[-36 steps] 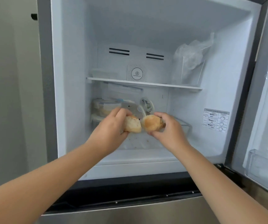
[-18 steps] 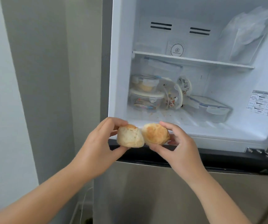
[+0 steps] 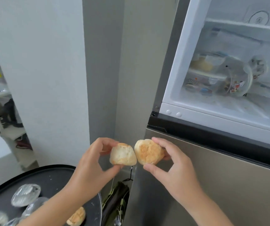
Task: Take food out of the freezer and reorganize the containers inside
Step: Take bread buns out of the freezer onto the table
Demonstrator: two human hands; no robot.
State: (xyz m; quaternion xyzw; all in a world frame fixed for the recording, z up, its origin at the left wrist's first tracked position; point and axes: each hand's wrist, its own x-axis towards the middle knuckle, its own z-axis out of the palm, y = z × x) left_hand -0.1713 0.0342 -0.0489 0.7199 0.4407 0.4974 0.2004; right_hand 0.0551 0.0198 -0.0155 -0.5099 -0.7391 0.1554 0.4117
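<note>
My left hand [image 3: 91,167] grips a pale bread bun [image 3: 122,154], and my right hand [image 3: 173,165] grips a browner bun [image 3: 148,152]. The two buns touch side by side in front of the fridge's lower door, left of and below the open freezer [image 3: 228,111]. Inside the freezer, stacked lidded plastic containers [image 3: 202,74] stand at the left, and a clear printed container [image 3: 238,82] lies tipped beside them. A white shelf [image 3: 245,26] runs across above them.
A black round tray table [image 3: 52,180] sits at the lower left with several plastic-wrapped pieces [image 3: 25,194] and another bun [image 3: 76,216] on it. A dark bag [image 3: 114,204] stands between the table and the steel fridge door [image 3: 220,185]. A grey wall [image 3: 49,79] fills the left.
Both hands have drawn the two buns out of the freezer and down to the left. My view has swung left, bringing the black tray table into sight.
</note>
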